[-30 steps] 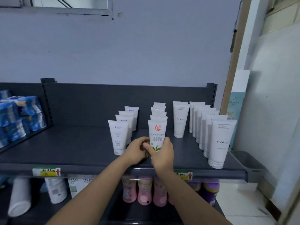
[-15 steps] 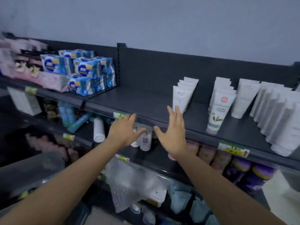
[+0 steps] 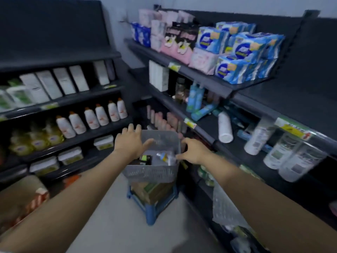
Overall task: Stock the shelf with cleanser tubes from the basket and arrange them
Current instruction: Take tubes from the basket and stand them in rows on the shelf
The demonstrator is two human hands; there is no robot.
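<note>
Dark shelves (image 3: 201,74) line a narrow aisle. Between them the basket (image 3: 151,173) sits on a blue stool (image 3: 152,210), its contents too blurred to name. The left hand (image 3: 130,144) hovers over its left rim, fingers spread, released. The right hand (image 3: 193,151) is at the right rim, fingers bent; I cannot tell if it is grasping.

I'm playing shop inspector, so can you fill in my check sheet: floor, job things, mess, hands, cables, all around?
Surface: pale grey floor.
Job's things: grey mesh plastic basket over a blue plastic stool; contents blurred, no cleanser tube made out.
Clutter: crumpled clear plastic bag; white plastic bottle lying on its side.
Grippers: left hand open above basket; right hand at its right rim, grip unclear.
Cables: nothing seen.
Surroundings: dark metal shelves, blue-and-white packs.
</note>
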